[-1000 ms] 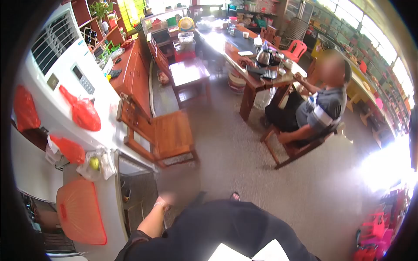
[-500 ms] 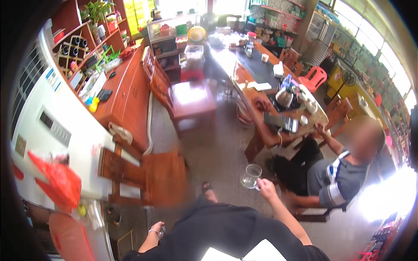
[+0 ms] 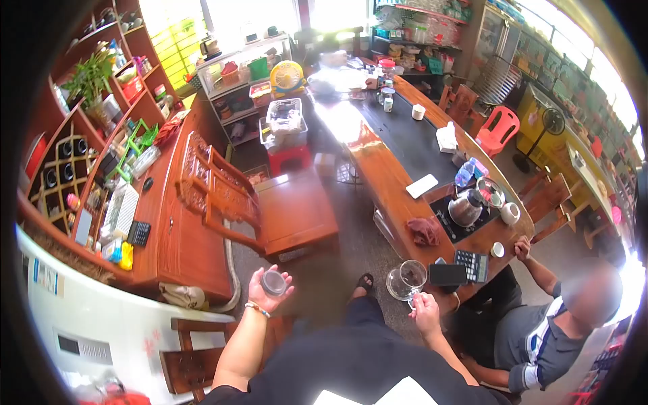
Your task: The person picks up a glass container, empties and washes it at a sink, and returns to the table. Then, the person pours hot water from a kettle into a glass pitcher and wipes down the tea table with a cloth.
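Note:
My left hand (image 3: 267, 291) is palm up with fingers spread around a small, round, translucent lid-like piece (image 3: 273, 283), a bracelet at its wrist. My right hand (image 3: 424, 314) grips the handle of a clear glass mug (image 3: 403, 279). The mug is in the air near the table's front corner, beside a black phone (image 3: 447, 275) and a calculator (image 3: 471, 265). Nothing can be made out inside the mug.
A seated person (image 3: 540, 337) is on the right, one hand at the table edge. A kettle (image 3: 466, 208), white cup (image 3: 497, 250) and brown cloth (image 3: 423, 231) are on the wooden table (image 3: 381, 179). Wooden chairs (image 3: 297, 209) stand to the left, near a desk (image 3: 192, 229).
My left hand has risen from low by my side, bringing the round piece into clearer view. I am closer to the table, and the mug now appears near its corner.

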Motion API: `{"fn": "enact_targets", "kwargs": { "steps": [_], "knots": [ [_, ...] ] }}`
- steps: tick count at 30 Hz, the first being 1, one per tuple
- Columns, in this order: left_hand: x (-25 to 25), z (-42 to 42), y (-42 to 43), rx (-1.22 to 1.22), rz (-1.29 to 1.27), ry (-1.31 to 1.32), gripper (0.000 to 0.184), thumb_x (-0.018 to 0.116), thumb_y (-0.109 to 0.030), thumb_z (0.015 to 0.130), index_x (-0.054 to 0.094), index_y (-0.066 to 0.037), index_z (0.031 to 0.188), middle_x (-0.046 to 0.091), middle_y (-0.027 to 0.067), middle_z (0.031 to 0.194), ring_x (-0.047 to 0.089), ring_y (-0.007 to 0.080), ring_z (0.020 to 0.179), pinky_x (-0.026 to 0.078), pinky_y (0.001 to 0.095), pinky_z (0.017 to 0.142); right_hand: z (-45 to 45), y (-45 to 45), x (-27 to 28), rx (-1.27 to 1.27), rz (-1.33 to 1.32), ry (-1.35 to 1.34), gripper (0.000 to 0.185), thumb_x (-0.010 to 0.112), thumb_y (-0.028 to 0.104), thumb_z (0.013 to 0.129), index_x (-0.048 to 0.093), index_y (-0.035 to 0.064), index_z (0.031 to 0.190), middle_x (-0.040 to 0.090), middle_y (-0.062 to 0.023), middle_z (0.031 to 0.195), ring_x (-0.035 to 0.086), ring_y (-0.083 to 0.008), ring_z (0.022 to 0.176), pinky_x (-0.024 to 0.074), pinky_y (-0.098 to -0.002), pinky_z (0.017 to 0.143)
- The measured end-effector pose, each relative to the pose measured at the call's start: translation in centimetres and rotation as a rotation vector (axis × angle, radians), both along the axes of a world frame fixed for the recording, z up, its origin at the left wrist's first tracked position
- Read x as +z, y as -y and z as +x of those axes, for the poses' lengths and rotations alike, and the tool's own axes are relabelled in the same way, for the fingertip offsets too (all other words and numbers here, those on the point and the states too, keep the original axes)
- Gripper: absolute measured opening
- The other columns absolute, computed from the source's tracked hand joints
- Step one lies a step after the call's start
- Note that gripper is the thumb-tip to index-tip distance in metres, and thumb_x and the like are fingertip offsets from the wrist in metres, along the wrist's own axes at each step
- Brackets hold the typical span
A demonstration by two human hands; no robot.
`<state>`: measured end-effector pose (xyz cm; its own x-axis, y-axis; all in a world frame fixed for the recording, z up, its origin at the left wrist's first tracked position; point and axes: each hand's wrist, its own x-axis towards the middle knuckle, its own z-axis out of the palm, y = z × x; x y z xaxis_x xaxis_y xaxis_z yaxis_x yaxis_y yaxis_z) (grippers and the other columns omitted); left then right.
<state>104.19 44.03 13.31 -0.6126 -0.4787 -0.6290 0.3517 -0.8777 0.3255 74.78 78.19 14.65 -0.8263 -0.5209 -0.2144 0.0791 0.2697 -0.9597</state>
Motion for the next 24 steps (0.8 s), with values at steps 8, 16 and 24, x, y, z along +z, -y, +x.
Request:
{"fn": "enact_targets", "kwargs": {
  "steps": [8,16,24],
  "knots": [
    [-1.7,-10.7,11.5,-0.038,0.148,0.209,0.030,0.060,-0.022,0.083,0.061,-0.016,0.113,0.062,0.0140,0.109,0.059,0.0417,0.103,0.045,0.0636,0.094,-14.2,15.3,0.1,0.099,0.120,-0.150,0.026,0.058,0.019,0.098,0.062,-0.0003,0.081,0.049,-0.0058,0.082,0.056,-0.0108,0.060,0.0506,-0.0265,0.053],
    [-0.9,-21.0,20.7,-0.157,0.215,0.176,0.049,0.046,-0.033,0.086,0.056,-0.004,0.124,0.065,0.0138,0.121,0.063,0.0287,0.105,0.052,0.0421,0.080,-22.6,22.9,4.3,0.108,0.129,-0.228,0.024,0.061,0.020,0.096,0.066,-0.0006,0.086,0.052,-0.0092,0.082,0.062,-0.0160,0.065,0.0489,-0.0306,0.061],
    [-2.0,-43.0,29.8,-0.444,-0.028,0.233,0.029,0.053,-0.013,0.092,0.059,-0.002,0.118,0.067,0.0148,0.115,0.064,0.0315,0.110,0.052,0.0451,0.095,-26.7,24.3,5.0,-0.169,0.185,-0.162,0.020,0.065,0.022,0.092,0.068,0.0049,0.082,0.053,-0.0085,0.073,0.056,-0.0209,0.071,0.0467,-0.0355,0.066]
  ]
}}
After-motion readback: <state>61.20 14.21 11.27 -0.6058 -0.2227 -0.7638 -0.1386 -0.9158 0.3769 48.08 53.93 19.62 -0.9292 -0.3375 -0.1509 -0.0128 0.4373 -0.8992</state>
